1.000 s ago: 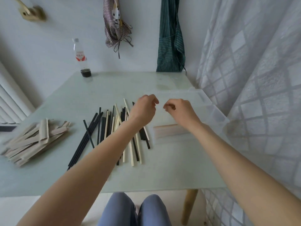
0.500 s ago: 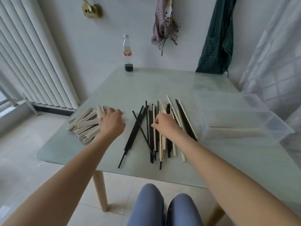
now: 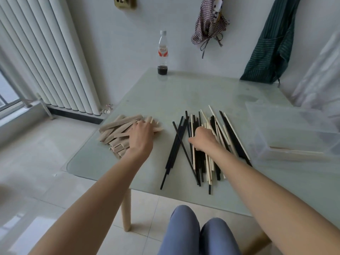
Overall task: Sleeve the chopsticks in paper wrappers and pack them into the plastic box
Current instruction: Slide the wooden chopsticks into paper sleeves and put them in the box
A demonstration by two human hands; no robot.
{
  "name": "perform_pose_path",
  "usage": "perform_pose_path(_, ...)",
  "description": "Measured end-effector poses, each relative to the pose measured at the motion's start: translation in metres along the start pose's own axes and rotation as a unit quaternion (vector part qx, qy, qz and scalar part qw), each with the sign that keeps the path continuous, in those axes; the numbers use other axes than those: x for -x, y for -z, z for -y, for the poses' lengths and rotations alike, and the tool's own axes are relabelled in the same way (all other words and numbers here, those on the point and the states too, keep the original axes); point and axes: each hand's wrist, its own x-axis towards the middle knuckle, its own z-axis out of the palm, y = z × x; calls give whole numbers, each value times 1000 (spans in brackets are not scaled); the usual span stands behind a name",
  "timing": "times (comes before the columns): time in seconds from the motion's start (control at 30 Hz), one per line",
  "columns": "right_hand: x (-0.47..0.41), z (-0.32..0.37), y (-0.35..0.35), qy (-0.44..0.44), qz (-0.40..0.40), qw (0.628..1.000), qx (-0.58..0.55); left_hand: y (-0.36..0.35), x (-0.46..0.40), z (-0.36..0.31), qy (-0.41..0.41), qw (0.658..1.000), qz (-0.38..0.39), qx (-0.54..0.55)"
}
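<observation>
A heap of brown paper wrappers [image 3: 117, 132] lies at the table's left edge. My left hand [image 3: 141, 138] rests on top of it, fingers spread over the wrappers. A loose spread of black and cream chopsticks [image 3: 202, 159] covers the table's middle. My right hand [image 3: 204, 140] is down among them, its fingers curled round a cream chopstick; the fingertips are hidden. The clear plastic box [image 3: 294, 129] stands at the right with a sleeved pair [image 3: 296, 150] lying on its bottom.
A plastic bottle [image 3: 163, 52] with dark liquid stands at the back of the pale green glass table [image 3: 202, 92]. A white radiator [image 3: 47, 57] lines the left wall. An apron and a cloth bag hang on the back wall. My knees are below the front edge.
Both hands have left the box area and moved left: the left one onto the wrapper heap, the right one into the chopsticks. The view has swung left.
</observation>
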Motion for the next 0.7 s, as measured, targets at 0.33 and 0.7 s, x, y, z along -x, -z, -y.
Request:
perform_pose_path(0.33,17,3,26,22,19,925,-378,21,7,-18,-3,968,25,250)
perform_pose_path(0.7,32,-4,35,58,38,855,-513,41,14,-25,269,523,249,769)
